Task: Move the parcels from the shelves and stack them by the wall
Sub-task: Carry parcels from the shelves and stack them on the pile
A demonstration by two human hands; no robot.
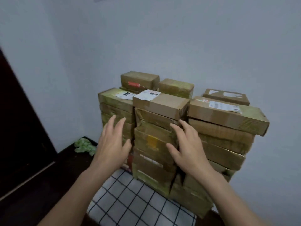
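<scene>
Several brown cardboard parcels (156,144) stand in tall stacks against the pale wall (179,38). The middle stack's top parcel (162,103) carries a white label. A long parcel (228,115) tops the right stack and sticks out to the right. My left hand (112,144) hovers with straight, spread fingers in front of the left stack (114,101). Spread the same way, my right hand (187,144) is at the right edge of the middle stack; whether it touches the cardboard is unclear. Neither hand holds anything.
A white cloth with a black grid (138,201) lies under the stacks' front. A crumpled green wrapper (84,145) lies on the dark floor at the left. A dark door or panel (21,128) rises at the far left.
</scene>
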